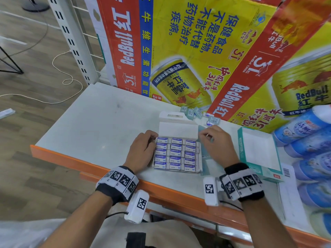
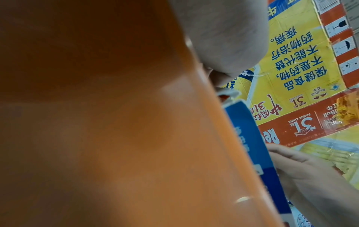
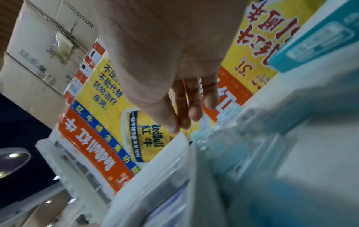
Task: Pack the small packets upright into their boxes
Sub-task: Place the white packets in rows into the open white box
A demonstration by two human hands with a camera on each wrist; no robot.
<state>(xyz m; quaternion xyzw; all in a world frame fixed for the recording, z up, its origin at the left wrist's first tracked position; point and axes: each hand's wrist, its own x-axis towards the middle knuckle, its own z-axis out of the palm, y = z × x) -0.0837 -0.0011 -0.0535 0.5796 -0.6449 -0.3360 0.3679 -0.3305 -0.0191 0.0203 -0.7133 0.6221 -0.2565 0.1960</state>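
A white eraser box (image 1: 177,130) lies on the shelf with its lid flap folded back. Rows of blue-and-white eraser packets (image 1: 176,153) stand packed inside and fill it. My left hand (image 1: 150,138) grips the box's far left corner, fingers curled against its side. At the far right corner my right hand (image 1: 206,136) pinches a pale blue flap (image 1: 201,129) beside the lid. In the right wrist view the fingertips (image 3: 184,119) touch the box rim (image 3: 165,161). The left wrist view shows the box's blue side (image 2: 252,145). Several loose packets (image 1: 190,111) lie behind the box.
An empty teal-edged box (image 1: 258,151) sits open to the right. Blue tubs (image 1: 308,133) are stacked at the far right. Large yellow and red drink cartons (image 1: 197,51) stand along the back. The shelf's orange front edge (image 1: 71,161) runs below my wrists.
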